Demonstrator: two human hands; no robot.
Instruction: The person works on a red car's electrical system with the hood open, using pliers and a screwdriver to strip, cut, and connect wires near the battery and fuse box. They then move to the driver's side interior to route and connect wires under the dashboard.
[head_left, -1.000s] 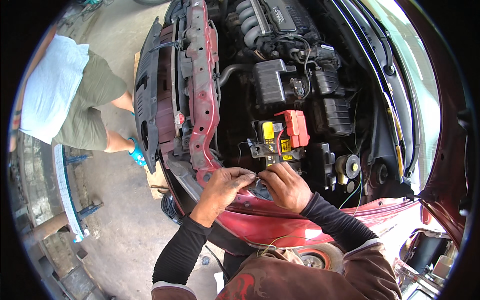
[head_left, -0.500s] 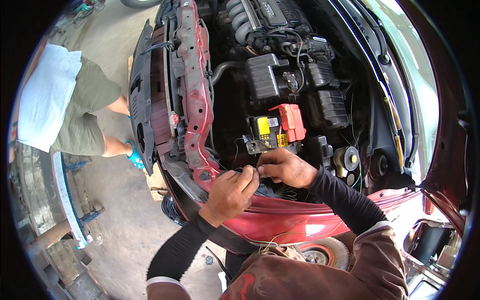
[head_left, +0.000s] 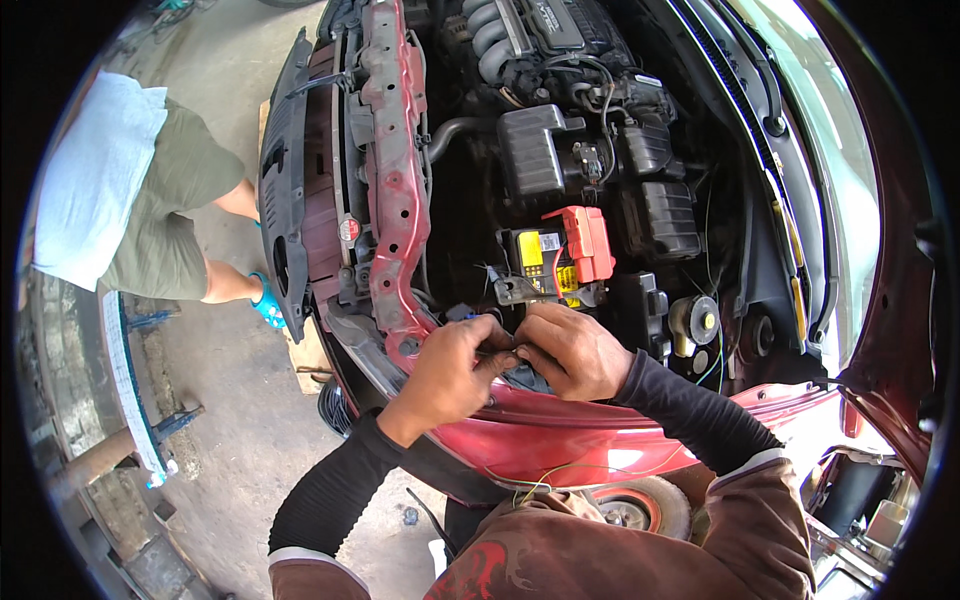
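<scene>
My left hand (head_left: 449, 369) and my right hand (head_left: 572, 351) meet at the near corner of the engine bay, fingers pinched on a small piece that I cannot make out, hidden between them. Just beyond them is the battery (head_left: 531, 255), with yellow labels and a red terminal cover (head_left: 586, 243). A small blue piece (head_left: 463, 312) shows behind my left fingers. Below my hands runs the red fender (head_left: 540, 430), with thin green wires hanging along it.
The red front crossmember (head_left: 396, 210) runs up left of the engine (head_left: 540, 35). A person in shorts (head_left: 165, 250) stands at far left beside a long metal beam (head_left: 135, 390). A raised hood (head_left: 895, 330) is at right; a tire (head_left: 665, 500) lies low behind my body.
Both hands have shifted and regrouped their fingers, staying close together. My left forearm has swung a little to the left, and my right hand sits higher than a second ago.
</scene>
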